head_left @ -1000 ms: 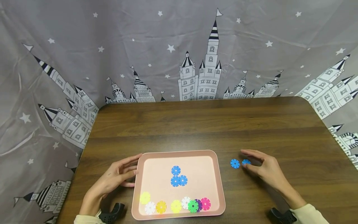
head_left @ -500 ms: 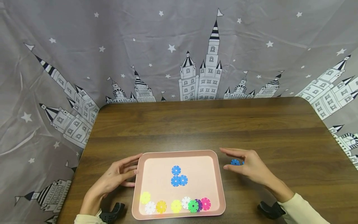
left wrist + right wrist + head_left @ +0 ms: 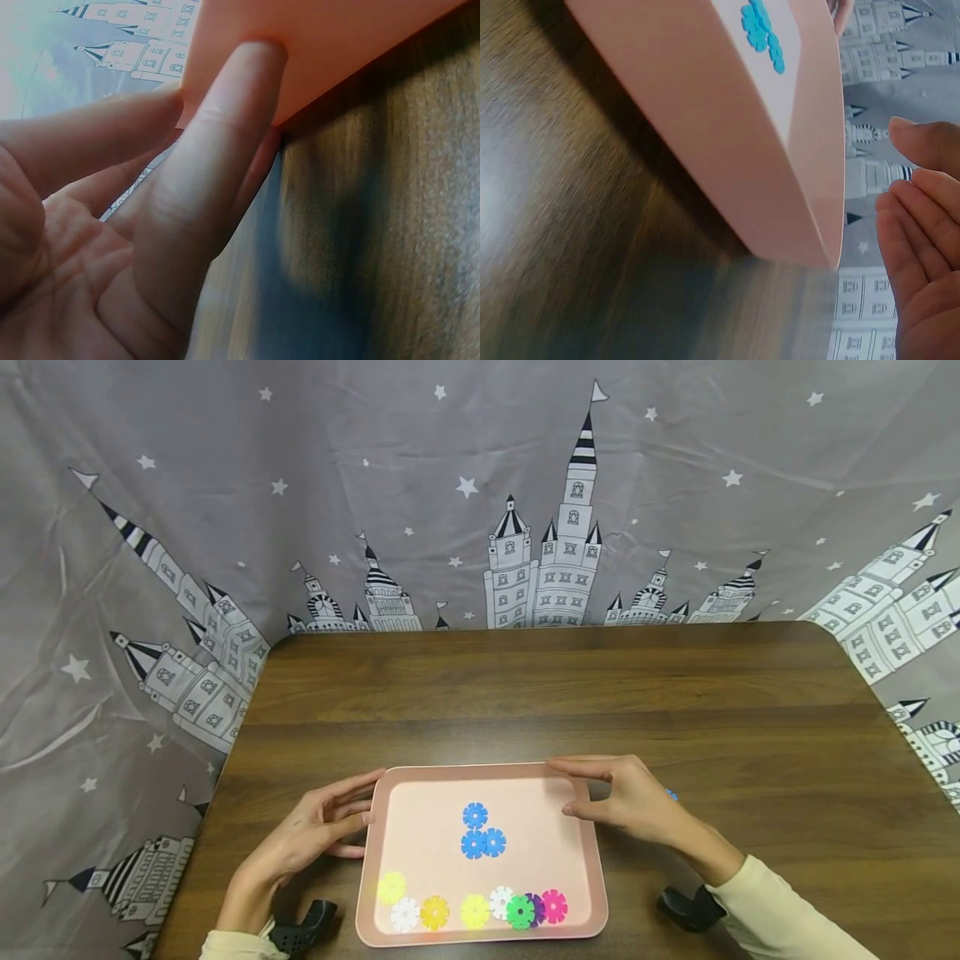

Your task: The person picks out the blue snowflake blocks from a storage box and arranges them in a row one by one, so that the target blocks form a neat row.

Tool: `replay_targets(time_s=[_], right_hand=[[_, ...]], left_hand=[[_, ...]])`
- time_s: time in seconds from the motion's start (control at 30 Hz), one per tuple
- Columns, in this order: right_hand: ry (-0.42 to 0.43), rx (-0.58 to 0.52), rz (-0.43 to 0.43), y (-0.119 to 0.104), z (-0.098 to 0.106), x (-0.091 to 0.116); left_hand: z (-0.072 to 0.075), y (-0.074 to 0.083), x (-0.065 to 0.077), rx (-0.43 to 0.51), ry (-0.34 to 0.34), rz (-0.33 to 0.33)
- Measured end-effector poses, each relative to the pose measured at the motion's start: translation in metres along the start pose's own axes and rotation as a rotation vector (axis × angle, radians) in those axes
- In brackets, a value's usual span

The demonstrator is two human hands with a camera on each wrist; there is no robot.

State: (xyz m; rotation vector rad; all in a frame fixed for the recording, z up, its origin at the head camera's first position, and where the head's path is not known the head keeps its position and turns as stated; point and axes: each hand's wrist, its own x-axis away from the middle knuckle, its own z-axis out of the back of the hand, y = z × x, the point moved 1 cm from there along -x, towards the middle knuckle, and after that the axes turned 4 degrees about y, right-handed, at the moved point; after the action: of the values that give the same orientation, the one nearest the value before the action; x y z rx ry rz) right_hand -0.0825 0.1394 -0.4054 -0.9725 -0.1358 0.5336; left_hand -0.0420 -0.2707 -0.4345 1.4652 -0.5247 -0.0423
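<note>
A shallow pink tray (image 3: 420,839) lies near the table's front. Three blue notched discs (image 3: 473,844) lie close together in it. My left hand (image 3: 303,831) is at the tray's left side; in the left wrist view, a straight finger (image 3: 225,142) presses the tray's outer wall (image 3: 330,60). My right hand (image 3: 637,797) reaches over the tray's right rim, thumb and fingers apart with nothing between them. In the right wrist view, its fingertips (image 3: 898,196) stand beside the tray wall (image 3: 697,127). Behind this hand, a bit of another blue disc (image 3: 672,794) peeks out.
Along the tray's front lie several more notched discs, among them a yellow disc (image 3: 391,888), an orange disc (image 3: 435,912), a green disc (image 3: 521,912) and a pink disc (image 3: 554,906). A grey castle-print curtain (image 3: 420,460) hangs behind the wooden table (image 3: 450,693).
My right hand has moved left from beside the two blue discs on the table to the tray's right rim, now covering most of them. The left hand has stayed at the tray.
</note>
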Motion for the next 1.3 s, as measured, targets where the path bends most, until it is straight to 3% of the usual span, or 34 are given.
replay_targets(time_s=[0.83,1.13,1.3], right_hand=[[-0.107,-0.005,0.071,-0.016,-0.036,-0.030],[-0.140,-0.042,0.011,-0.024,-0.048,-0.036],[-0.156,0.013,-0.010,-0.027,-0.056,-0.040]], left_hand=[[0.000,-0.002,0.001,0.035,-0.019,-0.018],[0.002,-0.003,0.001,0.046,-0.033,-0.037],[0.004,-0.003,0.001,0.046,-0.031,-0.038]])
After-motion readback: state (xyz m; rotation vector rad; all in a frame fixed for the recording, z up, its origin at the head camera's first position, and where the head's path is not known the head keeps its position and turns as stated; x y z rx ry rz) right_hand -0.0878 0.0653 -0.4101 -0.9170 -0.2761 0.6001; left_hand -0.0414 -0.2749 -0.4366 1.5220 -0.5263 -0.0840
